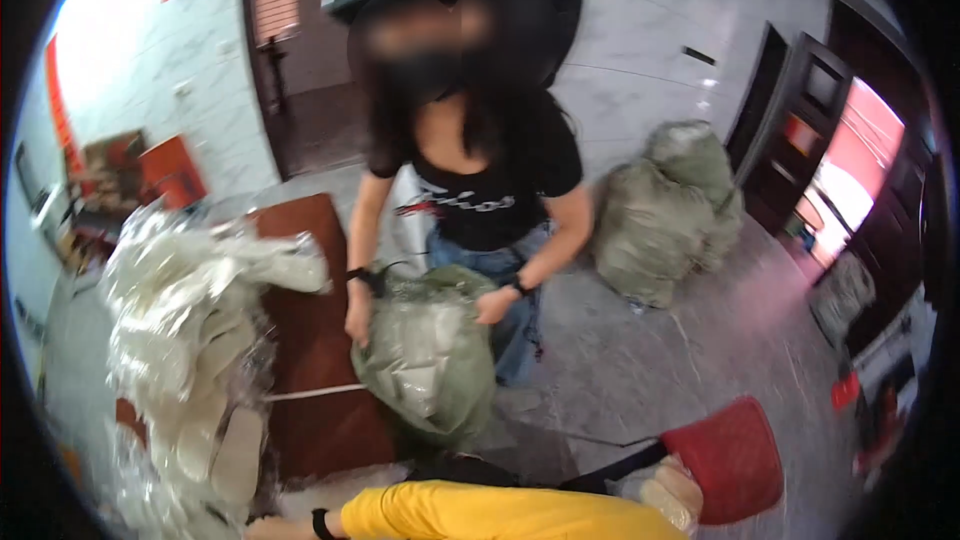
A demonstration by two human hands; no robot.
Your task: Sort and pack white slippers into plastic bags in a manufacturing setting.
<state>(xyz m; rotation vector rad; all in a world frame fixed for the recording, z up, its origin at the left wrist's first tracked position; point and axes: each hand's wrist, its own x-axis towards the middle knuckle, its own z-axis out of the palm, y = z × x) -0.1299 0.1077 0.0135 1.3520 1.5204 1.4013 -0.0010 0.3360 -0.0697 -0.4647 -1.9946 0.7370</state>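
My right arm, in a yellow sleeve with a black wristband, reaches leftward along the lower edge. My right hand [278, 528] is cut off there, so its fingers and any hold are hidden. Close by it lies a heap of clear plastic bags [185, 330] with cream insole-shaped pieces [238, 455] in them. My left hand is out of view. Across from me, a person in a black T-shirt grips the rim of a green sack [468, 405] with both hands. White plastic-wrapped packs [420, 380] show in its mouth.
Under the heap is a brown tabletop [325, 430], a white strip [318, 393] lying across it. A red seat [730, 460] stands at the lower right, a bagged cream bundle [672, 492] at its edge. Full green sacks [650, 225] rest by the back wall, near an open door [800, 130].
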